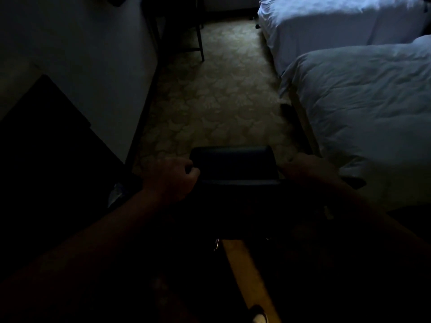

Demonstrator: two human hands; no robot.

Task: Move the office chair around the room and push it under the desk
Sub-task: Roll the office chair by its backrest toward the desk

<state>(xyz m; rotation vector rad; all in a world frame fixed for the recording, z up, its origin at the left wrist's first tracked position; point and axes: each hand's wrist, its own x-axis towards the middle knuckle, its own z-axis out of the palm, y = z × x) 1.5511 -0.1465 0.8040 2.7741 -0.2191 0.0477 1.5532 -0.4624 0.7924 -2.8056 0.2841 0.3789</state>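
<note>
The room is very dim. The dark office chair (pixel 233 164) stands right in front of me, its padded back top showing as a dark rounded slab. My left hand (pixel 171 178) is curled around the chair back's left edge. My right hand (pixel 305 169) grips the right edge, mostly in shadow. A dark desk (pixel 177 22) with thin legs stands far ahead against the left wall. The chair's seat and base are hidden in darkness below.
A patterned carpet aisle (pixel 210 96) runs ahead between the left wall (pixel 93 66) and two white beds (pixel 361 108) on the right. A dark cabinet or panel (pixel 46 148) sits at near left. A lit wooden strip (pixel 247 276) shows below the chair.
</note>
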